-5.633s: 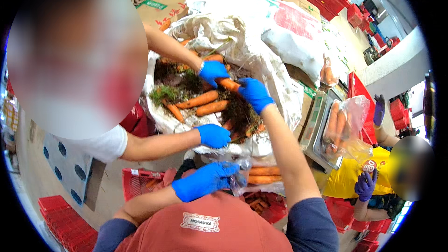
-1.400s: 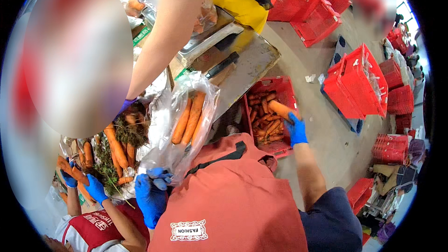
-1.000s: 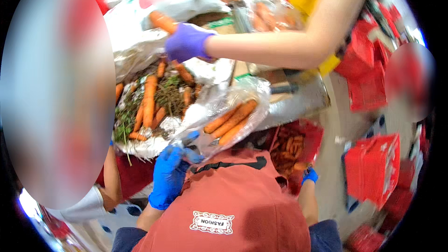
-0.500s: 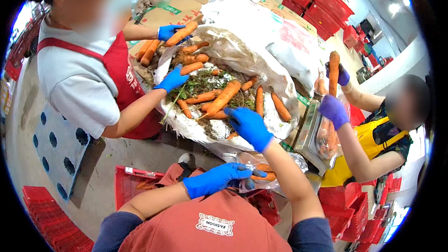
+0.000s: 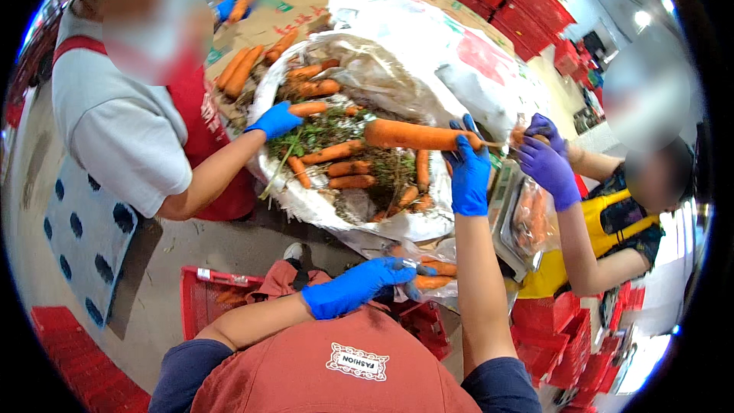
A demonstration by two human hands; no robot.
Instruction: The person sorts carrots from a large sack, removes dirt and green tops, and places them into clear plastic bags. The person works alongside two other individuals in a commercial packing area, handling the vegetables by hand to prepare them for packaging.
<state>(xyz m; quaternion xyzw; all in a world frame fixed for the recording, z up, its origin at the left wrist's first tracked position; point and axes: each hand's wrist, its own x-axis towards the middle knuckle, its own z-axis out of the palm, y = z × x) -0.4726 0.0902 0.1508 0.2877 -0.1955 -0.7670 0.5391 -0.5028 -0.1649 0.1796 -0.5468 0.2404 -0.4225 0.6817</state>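
My right hand (image 5: 468, 172), in a blue glove, grips a large carrot (image 5: 413, 135) near one end. The carrot lies level above a white sack (image 5: 287, 203) of carrots, leaf scraps and dirt. Low in front of me, my gloved left hand (image 5: 355, 288) is closed on the edge of a clear plastic bag (image 5: 451, 248). Carrots (image 5: 434, 281) lie in that bag, just beside the fingers. Inside the sack are several loose carrots (image 5: 334, 153). How the left fingertips hold the film is partly hidden.
At left, a co-worker's blue-gloved hand (image 5: 277, 120) holds a carrot over the sack. Another co-worker's purple-gloved hands (image 5: 549, 160) are at right, above a scale (image 5: 501, 226) with bagged carrots (image 5: 533, 214). Red crates (image 5: 202, 302) stand below and behind. Cardboard (image 5: 306, 4) covers the table.
My right hand has picked the large carrot out of the sack and moved it up and right. My left hand stays at the bag. The left co-worker's far hand has moved away with a carrot.
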